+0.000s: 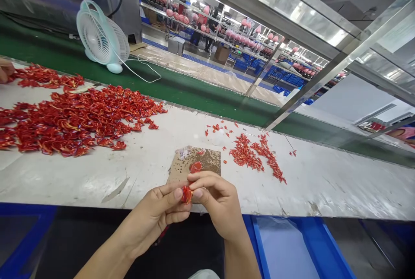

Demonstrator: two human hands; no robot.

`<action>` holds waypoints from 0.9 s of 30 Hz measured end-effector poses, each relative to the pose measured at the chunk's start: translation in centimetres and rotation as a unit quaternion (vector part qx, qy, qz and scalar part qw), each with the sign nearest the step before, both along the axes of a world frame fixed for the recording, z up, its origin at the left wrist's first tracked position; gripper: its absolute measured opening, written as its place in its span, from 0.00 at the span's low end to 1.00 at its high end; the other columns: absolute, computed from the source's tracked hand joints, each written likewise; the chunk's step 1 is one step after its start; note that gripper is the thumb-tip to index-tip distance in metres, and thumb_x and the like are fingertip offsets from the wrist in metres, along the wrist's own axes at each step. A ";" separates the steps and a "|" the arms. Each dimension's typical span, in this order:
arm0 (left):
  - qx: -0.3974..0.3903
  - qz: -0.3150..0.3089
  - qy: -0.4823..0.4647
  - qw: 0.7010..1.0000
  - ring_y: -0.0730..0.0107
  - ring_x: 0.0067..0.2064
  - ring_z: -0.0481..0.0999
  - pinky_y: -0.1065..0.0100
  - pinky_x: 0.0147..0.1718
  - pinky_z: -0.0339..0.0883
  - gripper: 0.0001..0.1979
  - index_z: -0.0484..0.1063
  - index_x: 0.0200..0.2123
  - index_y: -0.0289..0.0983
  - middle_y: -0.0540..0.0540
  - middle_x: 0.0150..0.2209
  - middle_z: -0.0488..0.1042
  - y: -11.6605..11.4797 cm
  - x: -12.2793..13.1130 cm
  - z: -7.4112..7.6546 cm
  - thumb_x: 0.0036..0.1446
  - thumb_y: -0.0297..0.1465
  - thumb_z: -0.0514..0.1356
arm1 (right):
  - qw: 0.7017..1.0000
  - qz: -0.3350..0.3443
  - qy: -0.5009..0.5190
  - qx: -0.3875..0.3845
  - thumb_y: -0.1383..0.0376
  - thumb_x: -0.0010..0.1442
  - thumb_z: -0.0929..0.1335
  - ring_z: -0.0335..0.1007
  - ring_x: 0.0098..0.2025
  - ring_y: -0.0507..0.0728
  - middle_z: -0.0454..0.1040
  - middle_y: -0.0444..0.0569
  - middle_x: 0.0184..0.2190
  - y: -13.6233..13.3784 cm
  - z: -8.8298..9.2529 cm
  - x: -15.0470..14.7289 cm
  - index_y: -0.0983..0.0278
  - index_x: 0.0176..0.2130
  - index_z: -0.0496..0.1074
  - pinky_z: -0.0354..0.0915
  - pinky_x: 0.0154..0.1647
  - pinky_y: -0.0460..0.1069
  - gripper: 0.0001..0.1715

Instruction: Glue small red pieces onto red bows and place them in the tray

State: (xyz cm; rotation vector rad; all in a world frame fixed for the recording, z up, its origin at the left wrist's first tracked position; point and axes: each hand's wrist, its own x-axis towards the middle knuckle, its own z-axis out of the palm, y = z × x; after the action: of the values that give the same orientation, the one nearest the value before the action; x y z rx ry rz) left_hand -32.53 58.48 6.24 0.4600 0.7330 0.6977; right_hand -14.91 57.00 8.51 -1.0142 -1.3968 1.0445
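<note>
This is a factory workshop. A long workbench (308, 184) sits beside a fan (100, 35), with steel racks (194, 15) of pink goods (173, 13) and stacked blue crates (287, 81) beyond.

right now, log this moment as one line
left hand: holds red piece | right hand: pinches same piece | near: cardboard sheet | rest: red heap

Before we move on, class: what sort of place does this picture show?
Probably a factory workshop making artificial flowers: the left hand and right hand pinch a small red piece over a long white workbench heaped with similar pieces, with metal shelves of pink items and blue crates behind.
</note>
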 end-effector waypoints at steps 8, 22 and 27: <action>0.001 -0.035 -0.018 0.999 0.77 0.30 0.76 0.74 0.35 0.78 0.14 0.77 0.37 0.31 0.45 0.30 0.76 -0.3 0.3 -0.7 0.56 0.37 0.68 | 0.998 -0.006 -0.047 0.029 0.66 0.61 0.73 0.76 0.46 0.58 0.80 0.48 0.41 -0.6 -0.4 0.3 0.56 0.39 0.82 0.69 0.51 0.54 0.06; 0.001 -0.007 0.003 1.000 0.73 0.35 0.79 0.72 0.38 0.78 0.17 0.78 0.43 0.34 0.43 0.38 0.79 -0.5 0.4 -1.0 0.51 0.35 0.71 | 0.995 -0.061 -0.077 0.032 0.65 0.65 0.70 0.74 0.46 0.56 0.77 0.46 0.42 -1.2 -2.1 -0.8 0.56 0.44 0.76 0.68 0.49 0.52 0.07; 0.005 -0.012 -0.004 1.000 0.75 0.33 0.78 0.72 0.36 0.77 0.16 0.78 0.41 0.34 0.44 0.35 0.79 -0.8 0.6 -1.3 0.50 0.36 0.71 | 0.999 -0.035 -0.024 0.013 0.63 0.64 0.71 0.73 0.49 0.57 0.75 0.48 0.44 -1.5 -2.7 -0.9 0.56 0.45 0.76 0.69 0.50 0.53 0.08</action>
State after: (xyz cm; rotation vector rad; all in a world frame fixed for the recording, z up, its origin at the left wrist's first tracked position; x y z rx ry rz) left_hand -31.98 57.71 4.95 0.4743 0.7151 0.6799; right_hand -15.77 55.49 5.83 -1.0682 -1.4007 0.9552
